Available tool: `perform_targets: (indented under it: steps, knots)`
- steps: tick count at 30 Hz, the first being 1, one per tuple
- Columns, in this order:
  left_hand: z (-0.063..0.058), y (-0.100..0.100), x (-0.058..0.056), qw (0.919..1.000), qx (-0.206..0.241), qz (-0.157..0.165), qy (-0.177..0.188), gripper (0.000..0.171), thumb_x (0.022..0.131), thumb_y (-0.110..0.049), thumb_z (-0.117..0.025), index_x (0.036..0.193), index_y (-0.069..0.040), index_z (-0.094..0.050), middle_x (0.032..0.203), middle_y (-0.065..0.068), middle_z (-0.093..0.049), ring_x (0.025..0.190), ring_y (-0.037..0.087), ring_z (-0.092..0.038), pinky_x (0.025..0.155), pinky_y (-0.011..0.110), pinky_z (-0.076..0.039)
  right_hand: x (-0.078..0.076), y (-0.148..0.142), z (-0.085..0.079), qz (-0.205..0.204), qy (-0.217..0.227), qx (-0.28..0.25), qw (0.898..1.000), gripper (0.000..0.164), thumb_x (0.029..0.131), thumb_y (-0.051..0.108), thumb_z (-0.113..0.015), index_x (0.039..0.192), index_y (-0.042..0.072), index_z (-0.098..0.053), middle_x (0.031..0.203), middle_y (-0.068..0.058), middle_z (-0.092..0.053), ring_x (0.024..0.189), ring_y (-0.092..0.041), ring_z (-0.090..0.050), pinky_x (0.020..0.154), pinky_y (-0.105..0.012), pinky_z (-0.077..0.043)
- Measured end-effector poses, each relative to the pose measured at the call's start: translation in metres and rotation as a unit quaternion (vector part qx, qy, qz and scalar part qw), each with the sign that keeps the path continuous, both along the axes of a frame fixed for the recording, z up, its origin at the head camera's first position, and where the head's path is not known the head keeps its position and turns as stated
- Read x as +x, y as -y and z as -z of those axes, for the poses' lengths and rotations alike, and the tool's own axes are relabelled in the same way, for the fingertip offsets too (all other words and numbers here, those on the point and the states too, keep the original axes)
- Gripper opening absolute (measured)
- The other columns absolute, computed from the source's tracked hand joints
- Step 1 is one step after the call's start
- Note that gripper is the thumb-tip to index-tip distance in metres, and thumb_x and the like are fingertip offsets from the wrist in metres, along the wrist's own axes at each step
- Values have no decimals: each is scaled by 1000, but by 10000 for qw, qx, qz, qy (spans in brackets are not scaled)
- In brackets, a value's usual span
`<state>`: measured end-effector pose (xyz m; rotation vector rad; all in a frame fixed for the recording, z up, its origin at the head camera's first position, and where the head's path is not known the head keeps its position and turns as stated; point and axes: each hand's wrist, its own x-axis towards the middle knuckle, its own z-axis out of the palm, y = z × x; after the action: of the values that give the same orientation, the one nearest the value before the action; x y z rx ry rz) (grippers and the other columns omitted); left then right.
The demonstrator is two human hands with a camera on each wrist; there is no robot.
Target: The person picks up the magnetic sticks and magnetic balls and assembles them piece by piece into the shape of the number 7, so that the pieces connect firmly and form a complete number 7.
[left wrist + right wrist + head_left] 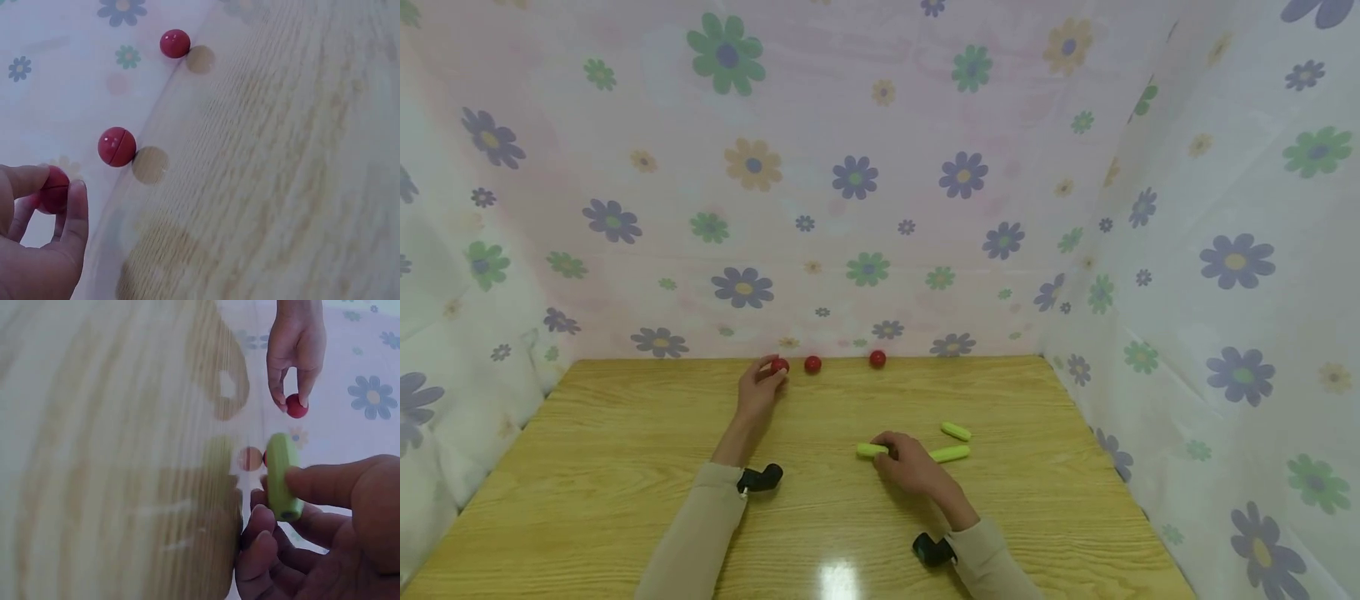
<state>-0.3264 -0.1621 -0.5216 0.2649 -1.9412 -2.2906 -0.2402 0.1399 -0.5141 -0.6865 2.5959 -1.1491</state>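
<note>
At the table's back edge, my left hand (758, 390) pinches a red ball (55, 190) between thumb and fingers. Two more red balls stand to its right along that edge, a nearer one (812, 364) and a farther one (877, 358). A dark seam runs round the nearer ball in the left wrist view. Over the middle right of the table, my right hand (912, 465) grips a short yellow-green stick (282, 478) between thumb and fingers. Just beyond this hand lie a longer yellow-green stick (951, 454), partly hidden by it, and a shorter one (957, 431).
The wood-grain table (820, 517) has a glossy top that reflects light near the front. A flower-patterned cloth (820, 108) hangs behind it, with more cloth (1180, 333) along the right side and the left. Each wrist carries a black camera mount (762, 478).
</note>
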Motion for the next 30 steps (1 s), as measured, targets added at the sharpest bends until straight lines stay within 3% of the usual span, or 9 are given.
perform_targets:
  steps: [5, 9, 13, 17, 18, 24, 30]
  knots:
    - [0, 1, 10, 9996, -194, 148, -115, 46, 100, -5, -63, 144, 2, -51, 129, 20, -53, 89, 3, -64, 82, 17, -55, 3, 3, -1, 335, -119, -317, 9989, 26, 106, 16, -56, 127, 5, -65, 107, -10, -65, 82, -13, -58, 66, -28, -49]
    - [1, 0, 16, 9994, -240, 251, -55, 47, 100, -7, -65, 144, 1, -52, 132, 21, -53, 93, 4, -63, 87, 21, -56, 5, 6, -1, 607, -31, -914, 9940, 29, 105, 18, -58, 129, 3, -66, 100, -11, -64, 71, -13, -59, 56, -26, -49]
    - [3, -3, 21, 9991, -220, 348, 69, 48, 99, -8, -66, 145, 0, -52, 131, 20, -54, 95, 5, -64, 90, 25, -56, 6, 9, -4, 748, 202, -1373, 9875, 31, 104, 16, -59, 129, -1, -66, 91, -16, -63, 62, -21, -59, 51, -24, -45]
    - [2, -5, 26, 9989, -233, 414, 38, 46, 98, -8, -68, 142, 1, -55, 131, 21, -55, 95, 6, -65, 88, 26, -57, 5, 11, -2, 954, 655, -1865, 9756, 30, 103, 15, -61, 127, -2, -67, 82, -19, -62, 60, -18, -56, 52, -23, -45]
    - [1, -6, 27, 9988, -252, 426, 11, 45, 98, -7, -68, 141, 1, -55, 131, 21, -56, 94, 6, -65, 87, 25, -57, 3, 11, 4, 1033, 788, -2005, 9710, 30, 103, 17, -61, 127, 0, -67, 82, -17, -62, 61, -13, -53, 53, -24, -45]
    - [0, -11, 33, 9968, -554, 569, 61, 46, 99, -10, -67, 142, 1, -55, 130, 21, -56, 94, 9, -64, 84, 24, -57, 7, 16, 5, 1401, 1640, -2653, 9397, 36, 102, 21, -63, 130, -2, -66, 94, -3, -65, 74, -11, -57, 59, -25, -51]
    - [2, -11, 40, 9948, -725, 702, 168, 47, 99, -12, -68, 143, -2, -55, 131, 22, -55, 98, 12, -64, 84, 22, -56, 10, 22, 10, 1373, 2013, -2906, 9253, 33, 102, 22, -64, 124, -2, -67, 89, 0, -64, 78, -10, -59, 63, -24, -51]
